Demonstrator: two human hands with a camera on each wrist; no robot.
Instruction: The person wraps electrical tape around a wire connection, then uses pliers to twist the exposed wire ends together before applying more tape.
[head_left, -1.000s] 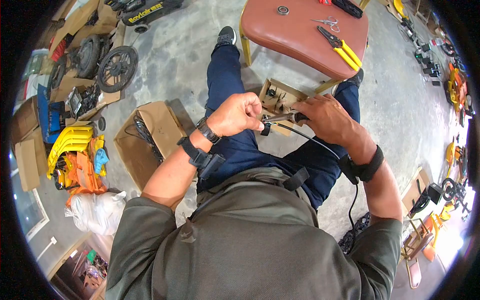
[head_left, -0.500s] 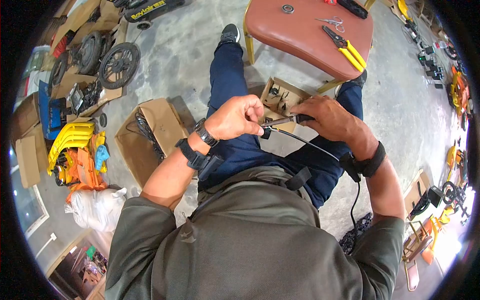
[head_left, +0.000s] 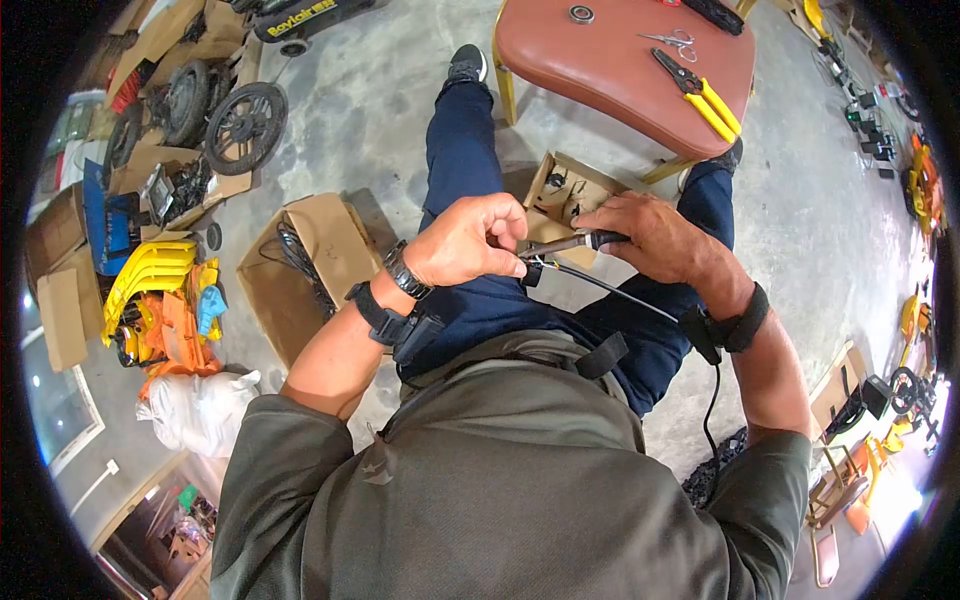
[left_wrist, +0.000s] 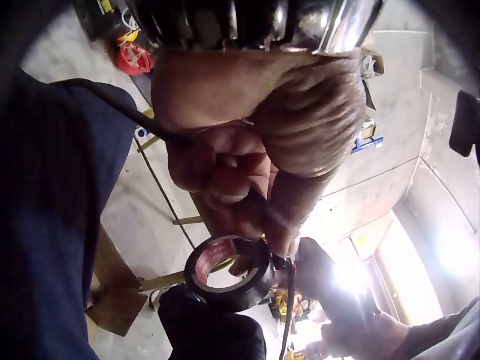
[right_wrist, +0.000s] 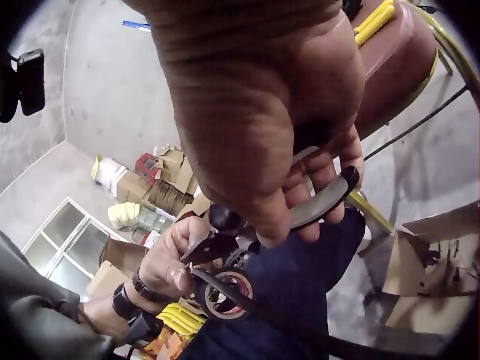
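Observation:
In front of the lap, my left hand [head_left: 470, 240] pinches the end of a black cable [head_left: 620, 290] between thumb and forefinger. Thin pale and yellow wires show at that end. A roll of black tape [left_wrist: 255, 292] hangs just below those fingertips in the left wrist view. My right hand [head_left: 650, 235] grips a plier-like metal tool [head_left: 565, 244], whose curved grey handle [right_wrist: 319, 208] with a black tip shows in the right wrist view. The tool's front end lies right at the left fingertips, beside the wires; its tip is partly hidden by the left hand.
A brown padded chair [head_left: 610, 70] ahead bears yellow-handled pliers [head_left: 710, 105], scissors [head_left: 675, 42] and a bearing [head_left: 581, 14]. A small cardboard box [head_left: 545, 180] of parts sits between the feet. To the left stand a larger box [head_left: 350, 240] with cables and a wheel [head_left: 245, 128].
The tool has tilted and shifted slightly at the left fingertips, and the thin wires now show more clearly. Both hands keep their holds; the head view has drifted a little.

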